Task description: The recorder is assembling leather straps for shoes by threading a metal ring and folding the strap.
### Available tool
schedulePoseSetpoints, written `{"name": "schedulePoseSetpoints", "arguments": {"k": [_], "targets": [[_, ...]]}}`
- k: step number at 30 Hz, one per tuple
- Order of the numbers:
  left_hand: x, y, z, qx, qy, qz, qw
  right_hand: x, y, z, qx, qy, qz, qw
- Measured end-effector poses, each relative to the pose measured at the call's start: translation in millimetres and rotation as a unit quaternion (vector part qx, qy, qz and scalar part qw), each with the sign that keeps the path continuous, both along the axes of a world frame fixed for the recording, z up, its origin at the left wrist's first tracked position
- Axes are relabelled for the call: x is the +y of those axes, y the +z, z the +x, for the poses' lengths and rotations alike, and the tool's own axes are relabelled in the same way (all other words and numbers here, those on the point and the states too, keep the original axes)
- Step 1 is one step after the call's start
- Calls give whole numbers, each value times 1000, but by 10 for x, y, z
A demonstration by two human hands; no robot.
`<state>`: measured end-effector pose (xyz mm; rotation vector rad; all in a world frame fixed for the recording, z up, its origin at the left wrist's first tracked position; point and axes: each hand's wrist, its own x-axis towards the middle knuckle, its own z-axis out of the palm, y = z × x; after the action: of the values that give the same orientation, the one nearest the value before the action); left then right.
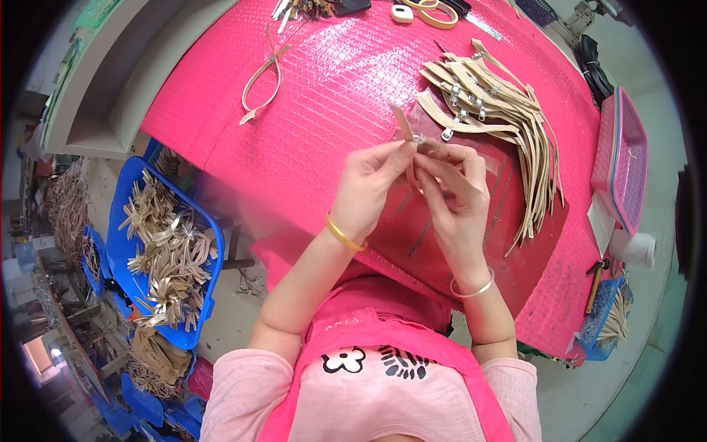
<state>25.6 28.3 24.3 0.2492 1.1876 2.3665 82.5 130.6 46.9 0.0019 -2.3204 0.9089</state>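
Above the pink table cover (309, 125), my left hand (372, 180) pinches a narrow tan strap (401, 121), whose end sticks up past the fingertips. My right hand (458, 193) is closed on the same strap from the other side, fingers bent. A small shiny piece, like a buckle (418, 140), shows between the two hands; the fingers partly hide it. Beyond the right hand lies a pile of tan straps (526, 121), several with silver buckles (454, 96). Under my hands is a dark red board (412, 236) with dark marks.
A looped strap (261, 81) lies at the far left of the table. Tape rolls (434, 11) sit at the back. On the left stands a blue bin (210, 283) of strap bundles. Pink baskets (615, 158), a paper roll (637, 249) and a hammer (593, 287) are at right.
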Motion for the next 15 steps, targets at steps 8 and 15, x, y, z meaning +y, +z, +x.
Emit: {"name": "schedulePoseSetpoints", "arguments": {"k": [8,15], "targets": [[71,191,137,54,-25,-42,997,245,346,14,-62,40,-218,973],[-13,144,123,-42,-95,47,993,370,44,186,136,126,213,959]]}}
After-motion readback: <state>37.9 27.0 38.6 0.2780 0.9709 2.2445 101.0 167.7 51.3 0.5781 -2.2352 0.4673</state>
